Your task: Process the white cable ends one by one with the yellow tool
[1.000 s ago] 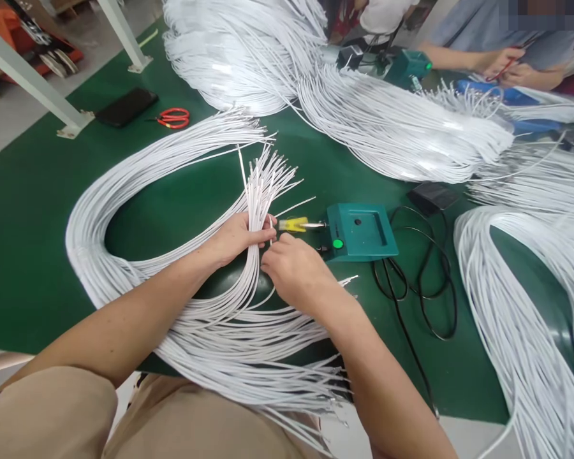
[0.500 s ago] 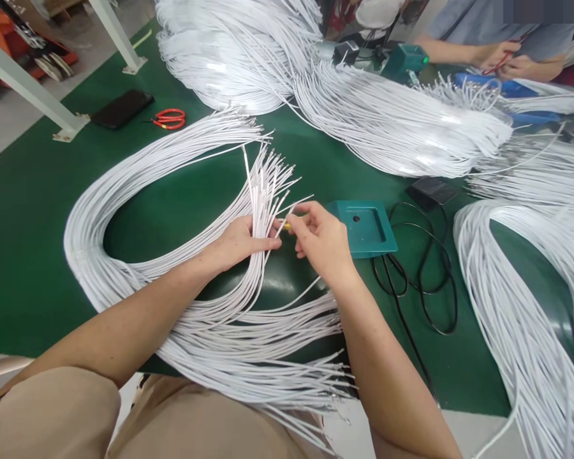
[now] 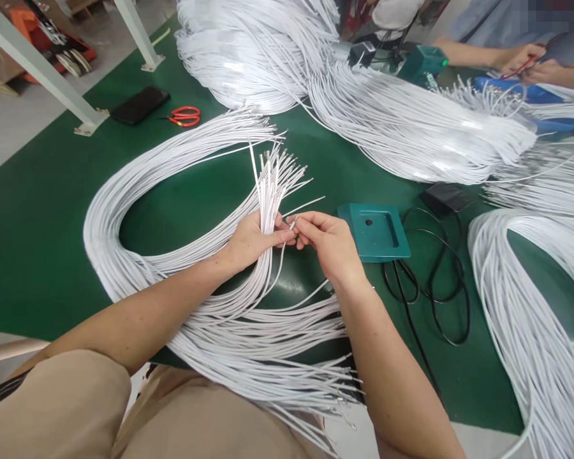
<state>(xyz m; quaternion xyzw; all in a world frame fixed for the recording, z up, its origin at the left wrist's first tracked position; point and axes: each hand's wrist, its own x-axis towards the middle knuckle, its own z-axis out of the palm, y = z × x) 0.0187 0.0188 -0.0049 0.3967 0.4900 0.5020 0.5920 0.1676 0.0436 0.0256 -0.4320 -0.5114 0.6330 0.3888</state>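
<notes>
My left hand (image 3: 249, 243) is closed around a bunch of thin white wires (image 3: 268, 201), whose tips fan out above the thumb. One single wire (image 3: 282, 258) is bent away from that bunch, and its end lies between the fingertips of both hands. My right hand (image 3: 333, 245) pinches this end from the right, fingers touching or nearly touching the left ones. The tip itself is small and partly hidden. More white wires (image 3: 98, 236) curve in a big loop on the left, and loose ends (image 3: 316, 376) with metal terminals spread below my wrists.
On the green table (image 3: 38, 255) are a teal tray-like block (image 3: 358, 248), a black cable (image 3: 462, 299), a black box (image 3: 447, 199), red-handled scissors (image 3: 185, 116) and a dark phone-like object (image 3: 141, 105). Large wire heaps (image 3: 411, 124) fill the back. A co-worker's hands (image 3: 530, 64) hold a red tool.
The single wire has been bent down, its end now between both hands' fingertips. The yellow bit at my right fingertips no longer shows. The whole view has shifted slightly.
</notes>
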